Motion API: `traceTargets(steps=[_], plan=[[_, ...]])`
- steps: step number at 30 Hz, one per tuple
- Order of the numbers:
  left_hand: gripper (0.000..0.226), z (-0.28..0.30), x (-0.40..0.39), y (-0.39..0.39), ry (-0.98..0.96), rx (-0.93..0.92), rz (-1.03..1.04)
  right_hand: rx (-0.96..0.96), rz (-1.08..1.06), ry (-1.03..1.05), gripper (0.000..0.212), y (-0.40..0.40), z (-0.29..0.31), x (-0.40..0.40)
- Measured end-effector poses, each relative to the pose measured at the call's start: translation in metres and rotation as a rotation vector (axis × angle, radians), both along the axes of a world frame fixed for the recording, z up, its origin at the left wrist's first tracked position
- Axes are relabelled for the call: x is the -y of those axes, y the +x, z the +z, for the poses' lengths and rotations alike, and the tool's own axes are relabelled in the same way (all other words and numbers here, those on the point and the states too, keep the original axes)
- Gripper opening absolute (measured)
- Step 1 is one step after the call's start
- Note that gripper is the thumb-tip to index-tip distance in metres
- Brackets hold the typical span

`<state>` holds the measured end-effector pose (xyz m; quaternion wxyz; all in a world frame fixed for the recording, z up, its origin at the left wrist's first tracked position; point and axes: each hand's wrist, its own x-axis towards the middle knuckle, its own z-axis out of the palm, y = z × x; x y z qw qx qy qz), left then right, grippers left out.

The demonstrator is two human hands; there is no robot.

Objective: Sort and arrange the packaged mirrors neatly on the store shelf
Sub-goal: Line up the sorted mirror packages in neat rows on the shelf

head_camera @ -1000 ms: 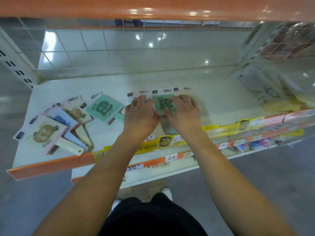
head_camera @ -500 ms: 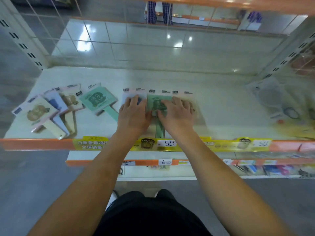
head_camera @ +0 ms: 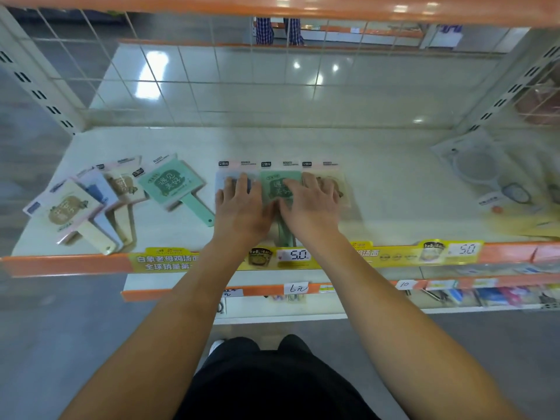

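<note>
Retail shop aisle, white metal shelf (head_camera: pixel 378 183) with orange edge rail, handwritten price tags (head_camera: pixel 298 255), yellow promotional strip (head_camera: pixel 169 262), packaged mirrors (head_camera: pixel 171 184) laid out, tiled floor beyond.

Three packaged mirrors (head_camera: pixel 281 183) lie side by side at the shelf (head_camera: pixel 378 189) front-centre. A fanned pile of mirrors (head_camera: pixel 100 201) lies toward the left edge.

Under my left grip (head_camera: pixel 239 207) and right grip (head_camera: pixel 309 204) the packaged mirrors (head_camera: pixel 280 184) look like smooth plastic in glossy clear wrap with paper header cards. The shelf (head_camera: pixel 378 189) beneath looks matt cream, and behind it stands a thin metal wire grid (head_camera: pixel 212 71) before shiny floor tiles (head_camera: pixel 272 86).
</note>
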<state>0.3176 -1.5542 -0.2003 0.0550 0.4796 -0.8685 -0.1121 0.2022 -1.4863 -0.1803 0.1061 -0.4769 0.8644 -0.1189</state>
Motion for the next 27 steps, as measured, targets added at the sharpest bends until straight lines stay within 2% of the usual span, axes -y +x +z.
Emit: traceTargets(steps=[6,14,27], plan=[[0.051,0.012,-0.002,-0.002,0.069,-0.037,0.008,0.012,-0.052,-0.026,0.043,-0.014,0.004,-0.002],[0.045,0.01,-0.011,-0.003,0.061,-0.013,-0.032,-0.002,-0.069,-0.052,0.041,-0.012,-0.008,-0.009],[0.045,0.01,0.016,0.042,0.07,-0.035,-0.033,0.018,-0.081,-0.019,0.042,0.042,-0.005,0.018]])
